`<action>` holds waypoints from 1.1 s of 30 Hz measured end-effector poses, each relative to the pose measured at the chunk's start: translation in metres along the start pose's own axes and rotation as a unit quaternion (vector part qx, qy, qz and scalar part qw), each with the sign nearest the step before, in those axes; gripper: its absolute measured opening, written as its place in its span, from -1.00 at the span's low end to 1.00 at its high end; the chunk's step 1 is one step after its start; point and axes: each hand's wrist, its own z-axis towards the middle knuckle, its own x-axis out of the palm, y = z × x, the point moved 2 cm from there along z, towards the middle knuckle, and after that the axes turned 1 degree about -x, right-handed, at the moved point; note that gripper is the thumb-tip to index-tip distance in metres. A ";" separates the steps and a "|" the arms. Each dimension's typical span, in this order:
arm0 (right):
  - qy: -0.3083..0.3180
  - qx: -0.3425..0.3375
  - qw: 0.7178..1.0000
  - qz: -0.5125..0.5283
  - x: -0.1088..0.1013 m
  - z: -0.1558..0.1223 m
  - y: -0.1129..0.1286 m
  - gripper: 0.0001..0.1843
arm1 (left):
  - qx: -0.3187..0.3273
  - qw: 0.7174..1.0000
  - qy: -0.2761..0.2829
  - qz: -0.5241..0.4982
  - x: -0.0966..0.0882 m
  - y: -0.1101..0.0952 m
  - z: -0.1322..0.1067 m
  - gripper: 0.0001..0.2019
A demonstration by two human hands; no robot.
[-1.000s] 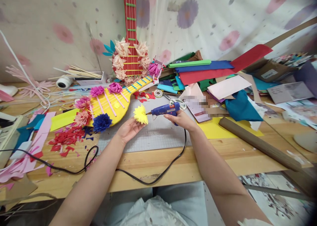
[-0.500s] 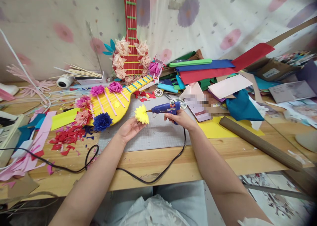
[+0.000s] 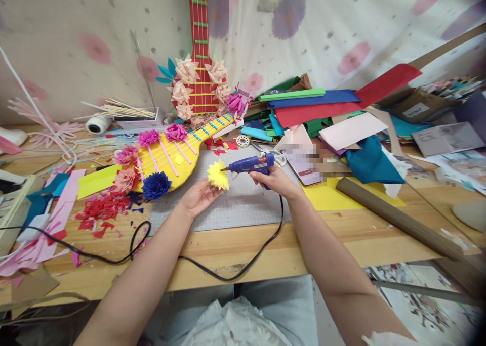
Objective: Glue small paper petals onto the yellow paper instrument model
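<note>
My left hand (image 3: 199, 198) pinches a yellow paper flower (image 3: 217, 174) above the grey cutting mat (image 3: 243, 209). In my right hand (image 3: 275, 180) is a blue hot glue gun (image 3: 248, 165), its nozzle pointing left at the flower's upper right petals. Whether the tip touches the petals I cannot tell. Beyond my left hand lies a yellow paper lute (image 3: 186, 159) with pink strips across it. Magenta, pink and dark blue paper flowers sit along its edge, the dark blue flower (image 3: 156, 185) nearest my left hand.
A red paper instrument (image 3: 201, 78) with peach flowers stands at the back. The glue gun's black cord (image 3: 243, 272) loops along the table front. Red scraps (image 3: 104, 206) lie left; scissors (image 3: 279, 159), a phone (image 3: 304, 169) and a brown roll (image 3: 398, 219) lie right.
The glue gun has shifted slightly left, its nozzle now closer to or over the yellow flower's petals. My left hand stays nearly still with the flower.
</note>
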 end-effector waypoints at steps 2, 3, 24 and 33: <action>-0.004 0.002 1.000 0.000 0.000 0.000 0.000 -0.60 | -0.001 1.000 -0.002 0.001 0.000 0.000 0.000 -0.66; -0.006 0.003 1.000 0.001 0.000 0.001 -0.001 -0.60 | -0.002 1.000 -0.003 0.001 0.000 -0.001 0.000 -0.66; -0.072 -0.021 0.985 0.155 -0.015 0.009 -0.029 -0.53 | 0.278 0.794 -0.074 0.535 0.015 -0.144 -0.042 -0.83; -0.103 -0.010 0.976 0.193 -0.018 0.013 -0.033 -0.52 | 0.208 0.371 -0.013 0.905 0.019 -0.142 -0.015 -0.82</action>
